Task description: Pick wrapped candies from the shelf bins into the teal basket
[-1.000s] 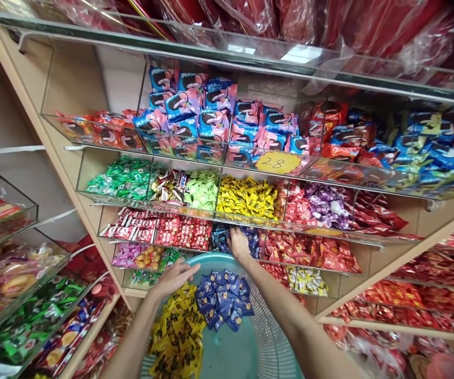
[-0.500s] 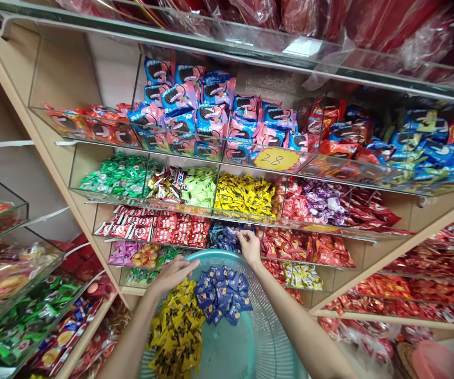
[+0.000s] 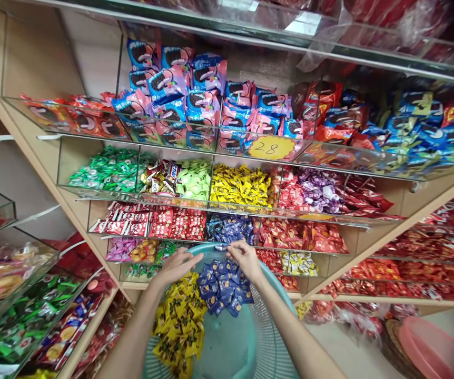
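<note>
A teal plastic basket is below me, with yellow candy packets at its left and dark-blue candy packets at its far side. My right hand is over the far rim, thumb and fingers pinched on a small blue candy packet. At the far left of the rim is my left hand, its fingers stretched out toward the right and nothing visible in them. Just beyond the rim, a shelf compartment holds more blue candy packets.
Clear-fronted shelves hold red packets, yellow candies, green candies and blue-pink cookie packs. A yellow price tag reads 28. Side shelves stand left and right; a pink basin is at lower right.
My right hand has come back from the blue candy compartment to over the basket's rim, with a blue packet now showing in its fingers. The left hand stays near the rim. The view has shifted slightly.
</note>
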`<state>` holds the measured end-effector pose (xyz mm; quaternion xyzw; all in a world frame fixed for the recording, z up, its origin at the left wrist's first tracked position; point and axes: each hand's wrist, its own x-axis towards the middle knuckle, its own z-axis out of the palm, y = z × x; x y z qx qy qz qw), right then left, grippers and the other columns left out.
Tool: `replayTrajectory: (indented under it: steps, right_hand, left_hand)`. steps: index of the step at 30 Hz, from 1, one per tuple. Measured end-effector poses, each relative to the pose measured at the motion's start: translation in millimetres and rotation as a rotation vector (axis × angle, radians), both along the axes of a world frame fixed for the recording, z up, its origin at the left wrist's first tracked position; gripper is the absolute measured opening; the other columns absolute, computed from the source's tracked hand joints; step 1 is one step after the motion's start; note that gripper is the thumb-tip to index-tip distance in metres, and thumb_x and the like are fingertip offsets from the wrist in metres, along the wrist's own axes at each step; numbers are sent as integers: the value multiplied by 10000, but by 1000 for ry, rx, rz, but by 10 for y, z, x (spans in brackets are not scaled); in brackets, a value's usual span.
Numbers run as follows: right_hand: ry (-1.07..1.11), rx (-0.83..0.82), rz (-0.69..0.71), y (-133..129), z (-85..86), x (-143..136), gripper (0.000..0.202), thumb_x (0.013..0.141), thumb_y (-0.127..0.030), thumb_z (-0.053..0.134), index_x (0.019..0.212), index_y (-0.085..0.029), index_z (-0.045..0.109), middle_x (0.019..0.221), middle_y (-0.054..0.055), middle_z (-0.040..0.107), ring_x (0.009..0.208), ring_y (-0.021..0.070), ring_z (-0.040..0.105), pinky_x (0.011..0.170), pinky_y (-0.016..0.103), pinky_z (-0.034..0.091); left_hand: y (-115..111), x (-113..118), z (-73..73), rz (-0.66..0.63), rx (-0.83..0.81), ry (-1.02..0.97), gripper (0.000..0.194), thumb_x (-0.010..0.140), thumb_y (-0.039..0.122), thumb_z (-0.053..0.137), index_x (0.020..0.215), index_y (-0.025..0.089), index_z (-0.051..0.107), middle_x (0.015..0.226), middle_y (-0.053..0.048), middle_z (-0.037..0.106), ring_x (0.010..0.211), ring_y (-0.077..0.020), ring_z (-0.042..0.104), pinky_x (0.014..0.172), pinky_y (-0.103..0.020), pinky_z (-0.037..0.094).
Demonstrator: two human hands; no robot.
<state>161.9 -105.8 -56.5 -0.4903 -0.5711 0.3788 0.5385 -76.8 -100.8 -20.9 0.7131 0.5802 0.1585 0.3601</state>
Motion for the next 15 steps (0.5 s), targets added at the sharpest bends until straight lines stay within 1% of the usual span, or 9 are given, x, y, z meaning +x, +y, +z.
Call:
replayTrajectory:
  steps: [3, 6, 8, 11, 15]
  right_hand:
    - [-137, 113, 30, -60, -30, 15, 255, 757, -448, 609, 768, -194, 632, 856, 50, 592, 688, 140, 574, 610, 268, 487]
    - [-241, 170, 44, -122, -41, 28, 223, 793, -409, 576, 766, -195, 631, 836, 45, 583, 728, 145, 557, 639, 268, 477]
    - [-260, 179, 34, -150, -50, 43, 200, 815, -378, 542, 798, -194, 621, 838, 43, 576, 727, 145, 551, 641, 267, 473]
    - [-234, 185, 13, -172, -72, 74, 170, 823, -322, 503, 882, -192, 594, 870, 46, 561, 708, 138, 545, 644, 271, 474]
    - [-247, 203, -23, -193, -93, 103, 155, 811, -313, 524, 901, -193, 564, 827, 36, 556, 715, 145, 537, 669, 281, 470]
  left_hand:
    - [1, 27, 14, -36, 55, 27, 632, 702, 765, 337, 626, 209, 627, 953, -45, 580, 885, -234, 536, 848, -326, 384]
    - [8, 58, 17, -55, 73, 37, 626, 706, 762, 338, 628, 214, 630, 986, -47, 593, 922, -252, 528, 871, -345, 372]
    - [9, 78, 20, -59, 83, 45, 626, 711, 758, 336, 624, 213, 630, 1016, -50, 595, 954, -266, 520, 890, -361, 358]
    - [-2, 104, 30, -62, 85, 60, 628, 719, 755, 329, 617, 214, 631, 1031, -55, 595, 948, -269, 526, 890, -371, 353]
    - [-27, 130, 52, -78, 92, 51, 622, 725, 748, 329, 605, 210, 618, 1003, -54, 601, 914, -252, 538, 867, -349, 367]
